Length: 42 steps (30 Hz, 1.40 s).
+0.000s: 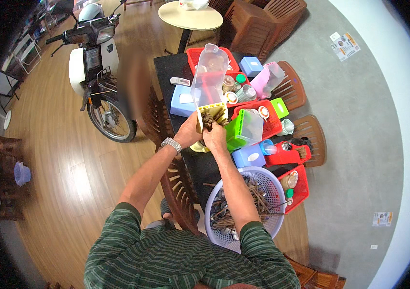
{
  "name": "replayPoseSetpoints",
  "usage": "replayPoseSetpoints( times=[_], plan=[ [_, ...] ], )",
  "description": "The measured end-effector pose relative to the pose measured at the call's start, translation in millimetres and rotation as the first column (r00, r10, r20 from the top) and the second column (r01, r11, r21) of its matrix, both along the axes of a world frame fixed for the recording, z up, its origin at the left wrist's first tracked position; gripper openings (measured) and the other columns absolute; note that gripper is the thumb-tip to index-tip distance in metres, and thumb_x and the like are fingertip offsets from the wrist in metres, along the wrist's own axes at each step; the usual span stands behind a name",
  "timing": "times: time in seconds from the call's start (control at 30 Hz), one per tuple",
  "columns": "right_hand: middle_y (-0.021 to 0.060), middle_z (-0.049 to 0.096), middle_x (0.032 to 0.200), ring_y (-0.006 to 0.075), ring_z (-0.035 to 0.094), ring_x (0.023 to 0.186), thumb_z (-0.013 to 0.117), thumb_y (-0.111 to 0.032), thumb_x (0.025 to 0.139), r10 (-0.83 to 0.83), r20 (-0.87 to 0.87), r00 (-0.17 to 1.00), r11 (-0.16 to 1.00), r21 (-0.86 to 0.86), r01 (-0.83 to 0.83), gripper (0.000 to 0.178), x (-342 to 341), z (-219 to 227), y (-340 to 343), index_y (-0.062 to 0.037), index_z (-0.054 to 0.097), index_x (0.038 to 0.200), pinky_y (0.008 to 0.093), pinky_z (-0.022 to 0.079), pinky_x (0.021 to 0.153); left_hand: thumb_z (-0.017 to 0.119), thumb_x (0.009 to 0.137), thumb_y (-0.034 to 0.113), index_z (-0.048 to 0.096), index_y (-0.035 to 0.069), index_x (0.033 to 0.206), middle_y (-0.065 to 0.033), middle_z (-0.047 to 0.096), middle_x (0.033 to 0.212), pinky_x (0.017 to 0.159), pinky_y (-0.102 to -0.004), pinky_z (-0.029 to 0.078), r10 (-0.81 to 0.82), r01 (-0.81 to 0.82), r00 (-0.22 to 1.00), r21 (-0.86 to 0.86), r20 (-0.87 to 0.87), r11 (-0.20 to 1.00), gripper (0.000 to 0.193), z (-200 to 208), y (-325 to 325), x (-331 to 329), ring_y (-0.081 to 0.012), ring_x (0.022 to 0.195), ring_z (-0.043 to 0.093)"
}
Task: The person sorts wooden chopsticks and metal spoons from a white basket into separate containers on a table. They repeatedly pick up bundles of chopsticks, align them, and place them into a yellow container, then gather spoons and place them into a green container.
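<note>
A yellow holder [211, 105] with a raised clear lid [210, 72] is held above the near side of the black table [201, 174], between a blue box [180, 107] and a green holder [236, 132]. Its side is clasped by the fingers of the left hand [189, 130]. A bundle of brown chopsticks [213, 117] is seen in its mouth, touched by the right hand [216, 137]; whether those fingers are clamped on the sticks or merely pressed against them cannot be told, as the tips are hidden. The chopsticks would likely be found light, stiff and smooth, apt to slide and fan out, so the bundle is best gripped around its middle. The holder looks to be light, rigid plastic, better taken by its walls than by the thin lid. More sticks are heaped in a lavender basket [280, 196].
</note>
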State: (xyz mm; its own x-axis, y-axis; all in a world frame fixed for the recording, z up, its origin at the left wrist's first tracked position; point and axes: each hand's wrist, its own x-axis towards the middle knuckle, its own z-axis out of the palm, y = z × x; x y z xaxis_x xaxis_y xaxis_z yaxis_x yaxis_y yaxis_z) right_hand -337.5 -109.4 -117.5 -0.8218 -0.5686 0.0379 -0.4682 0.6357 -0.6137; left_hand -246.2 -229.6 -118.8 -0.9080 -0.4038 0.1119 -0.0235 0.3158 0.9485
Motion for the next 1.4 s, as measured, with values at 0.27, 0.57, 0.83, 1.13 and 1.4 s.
replayPoseSetpoints(
  times=[0.27,0.57,0.83,1.13,1.4],
  plan=[
    [0.0299,0.07,0.098,0.0474,0.067,0.1,0.071,-0.019,0.085,-0.033,0.048,0.998,0.997,-0.067,0.036,0.029,-6.7,4.7,4.8,0.0031,0.068,0.104,0.0511,0.053,0.088,0.082,0.072,0.005,0.046,0.005,0.143,-0.0194,0.06,0.133,0.108,-0.0414,0.046,-0.022,0.023,0.999,0.031,-0.04,0.999,0.08,0.9,3.8,0.2,-0.0336,0.124,0.06],
    [0.0317,0.071,0.091,0.0485,0.07,0.093,0.073,-0.032,0.086,-0.147,0.01,0.989,0.959,0.246,0.14,0.041,-6.0,25.1,10.2,0.0087,0.074,0.091,0.0521,0.054,0.086,0.083,0.067,0.002,0.039,0.006,0.146,-0.0212,0.056,0.137,0.113,-0.0412,0.042,-0.005,0.004,1.0,0.017,0.02,1.0,0.09,-3.1,2.3,-1.0,-0.0366,0.133,0.052],
    [0.0318,0.07,0.104,0.0472,0.068,0.101,0.071,-0.021,0.087,-0.012,-0.015,1.0,1.0,0.014,0.013,0.044,6.9,17.3,11.2,0.0089,0.061,0.118,0.0505,0.053,0.088,0.082,0.073,0.007,0.035,0.007,0.151,-0.0217,0.051,0.144,0.115,-0.0425,0.04,-0.01,0.01,1.0,0.018,-0.02,1.0,0.092,-9.7,3.0,-1.0,-0.0377,0.138,0.047],
    [0.0262,0.072,0.092,0.0335,0.073,0.085,0.071,-0.025,0.092,0.056,0.322,0.945,0.998,-0.01,-0.056,0.045,61.2,29.1,80.7,0.0126,0.062,0.115,0.0414,0.057,0.08,0.089,0.072,0.018,0.016,-0.001,0.158,-0.028,0.042,0.152,0.118,-0.0432,0.037,-0.01,0.01,0.999,0.014,0.035,1.0,0.114,-23.9,4.7,-2.9,-0.0389,0.143,0.041],
    [0.0094,0.073,0.086,0.0156,0.069,0.069,0.066,-0.018,0.099,-0.163,0.437,0.885,0.922,-0.252,0.294,0.025,101.6,22.1,177.7,0.0048,0.069,0.107,0.0312,0.057,0.062,0.086,0.077,0.043,0.008,-0.009,0.158,-0.0333,0.021,0.163,0.124,-0.0423,0.029,0.082,0.011,0.927,-0.246,0.365,0.969,0.124,-11.6,25.4,61.0,-0.0422,0.154,0.02]
  ],
)
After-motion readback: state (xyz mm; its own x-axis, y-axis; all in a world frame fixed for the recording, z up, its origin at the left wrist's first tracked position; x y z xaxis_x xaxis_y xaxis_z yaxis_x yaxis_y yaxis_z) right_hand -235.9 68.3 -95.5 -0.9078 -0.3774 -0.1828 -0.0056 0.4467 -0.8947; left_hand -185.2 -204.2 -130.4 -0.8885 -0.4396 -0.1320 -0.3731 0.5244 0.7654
